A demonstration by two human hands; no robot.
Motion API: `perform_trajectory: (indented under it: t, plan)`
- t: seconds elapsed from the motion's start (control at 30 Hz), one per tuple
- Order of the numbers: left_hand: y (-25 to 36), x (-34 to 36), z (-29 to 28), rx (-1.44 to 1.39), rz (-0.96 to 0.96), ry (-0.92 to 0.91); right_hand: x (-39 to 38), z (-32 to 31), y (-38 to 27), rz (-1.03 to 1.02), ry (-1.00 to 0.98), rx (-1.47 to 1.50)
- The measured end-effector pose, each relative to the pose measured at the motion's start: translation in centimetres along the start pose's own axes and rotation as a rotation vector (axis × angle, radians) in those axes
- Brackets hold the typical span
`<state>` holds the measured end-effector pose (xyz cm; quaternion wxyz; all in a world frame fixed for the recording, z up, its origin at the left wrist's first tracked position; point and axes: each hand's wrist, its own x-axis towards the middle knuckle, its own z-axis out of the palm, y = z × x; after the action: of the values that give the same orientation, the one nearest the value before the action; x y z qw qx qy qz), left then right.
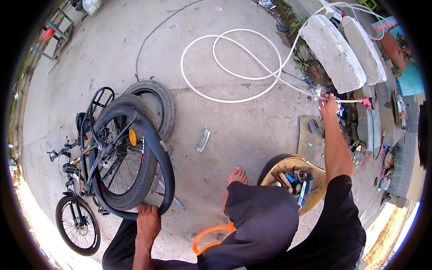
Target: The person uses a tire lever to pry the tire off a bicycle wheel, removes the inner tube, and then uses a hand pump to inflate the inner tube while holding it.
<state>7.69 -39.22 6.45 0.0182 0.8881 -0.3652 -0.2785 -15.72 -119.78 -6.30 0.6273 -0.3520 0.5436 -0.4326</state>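
A black inner tube (pixel 168 173) hangs in a loop beside the bicycle's rear wheel (pixel 146 177), inflated-looking and smooth. My left hand (pixel 148 221) is closed around the tube's lower end. On the right, my arm is stretched out and my right hand (pixel 329 105) pinches a white hose (pixel 229 101) close to its end. A red fitting (pixel 366 102) sits at that end, just past my fingers. The bicycle (pixel 83 155) stands at my left, with an orange reflector (pixel 132 137) in the rear spokes. A loose tyre (pixel 168 110) lies on the ground behind the wheel.
A tan-lined container (pixel 320 191) of hand tools stands by my right knee. Flat cardboard (pixel 305 139) lies beyond it. Concrete blocks (pixel 333 54) line the right edge above a littered gap. A crumpled tube-like packet (pixel 203 139) and an orange curved object (pixel 195 245) are on the ground.
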Motion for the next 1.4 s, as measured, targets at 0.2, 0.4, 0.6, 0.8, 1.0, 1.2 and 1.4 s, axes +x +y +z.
perform_trajectory:
  t: [0.2,0.4,0.6,0.8,1.0,1.2,1.4]
  plan:
    - [-0.8,-0.6,0.1,0.059,-0.029,-0.006,-18.5,11.3,5.2,0.113,-0.319,-0.212]
    - [-0.5,-0.2,0.3,0.101,-0.014,-0.012,-28.8,20.7,13.3,0.602,-0.518,-0.114]
    - [-0.1,-1.0,-0.5,0.062,-0.056,0.016,-35.5,22.4,9.1,0.449,-1.250,-0.856]
    - [-0.5,-0.8,-0.6,0.048,-0.077,0.024,-24.0,11.6,7.1,-0.235,-0.761,-0.922]
    - [-1.1,0.6,1.0,0.102,-0.061,0.049,-8.1,-12.6,5.4,-0.236,0.176,-1.316]
    - [0.0,0.7,1.2,0.104,-0.137,-0.005,-6.0,-22.8,9.6,0.109,0.312,-1.536]
    - [1.8,2.2,1.1,0.037,-0.145,-0.090,-2.4,-26.8,10.6,0.044,0.106,-2.144]
